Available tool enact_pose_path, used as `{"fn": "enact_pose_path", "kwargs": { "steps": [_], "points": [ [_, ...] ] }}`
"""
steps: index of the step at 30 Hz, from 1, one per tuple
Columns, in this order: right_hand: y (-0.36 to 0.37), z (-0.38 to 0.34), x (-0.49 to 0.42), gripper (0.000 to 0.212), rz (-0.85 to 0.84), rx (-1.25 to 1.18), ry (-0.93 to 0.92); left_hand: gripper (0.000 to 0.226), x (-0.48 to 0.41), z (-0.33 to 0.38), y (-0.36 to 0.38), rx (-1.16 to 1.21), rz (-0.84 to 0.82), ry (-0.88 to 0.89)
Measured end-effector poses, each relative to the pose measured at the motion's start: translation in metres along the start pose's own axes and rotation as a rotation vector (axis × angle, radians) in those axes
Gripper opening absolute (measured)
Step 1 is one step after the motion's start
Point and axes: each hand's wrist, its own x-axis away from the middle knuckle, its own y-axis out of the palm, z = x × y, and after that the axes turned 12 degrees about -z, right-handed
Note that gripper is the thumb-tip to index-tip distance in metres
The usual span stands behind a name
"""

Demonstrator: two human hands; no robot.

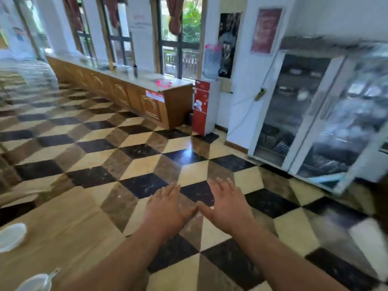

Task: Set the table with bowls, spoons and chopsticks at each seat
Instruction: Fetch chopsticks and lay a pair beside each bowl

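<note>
At the near left, on the table (63,227), we see two white bowls. One bowl (11,236) sits well back from the table edge that faces the open floor. The nearer bowl (34,282) has what looks like a spoon (53,273) leaning at its rim, though blur keeps us from being sure. We see no chopsticks.

Just past that edge, our hands hang over the checkered floor (147,156). The left hand (168,206) and right hand (226,202) are flat, palms down, with fingers straight and thumb tips touching. Both are empty.

We judge the bowls to be stiff, smooth and fairly light singly, but breakable if they are ceramic, and slick at the glaze. The safest hold is a thumb over the lip with fingers under the base. A stack wants one hand beneath and the other steadying its side. Spoons lift easily by the handle. Chopsticks are thin and prone to roll, so they are best gathered as a bundle around the middle.

Farther right stands a glass-doored cabinet (315,120) with shelves of what seem to be dishes, too smeared to name. We judge that more tableware comes from there. Beyond it a red water dispenser (204,106) stands against the wall, beside a long wooden sideboard (130,95) under the windows.
</note>
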Motion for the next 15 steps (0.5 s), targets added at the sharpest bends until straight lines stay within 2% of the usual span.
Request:
{"fn": "enact_pose_path", "kwargs": {
  "steps": [3,7,15],
  "points": [
    [-0.006,0.070,0.000,0.090,0.017,-0.008,0.132,0.112,-0.042,0.051,0.017,-0.066,0.011,0.090],
    [0.006,0.124,-0.021,0.091,-0.003,0.004,0.236,0.105,-0.096,0.081,0.032,-0.131,-0.030,0.160],
    [0.020,0.162,-0.140,0.091,-0.112,0.054,0.258,0.101,-0.238,0.053,0.029,-0.140,-0.100,0.190]
  ]
}}
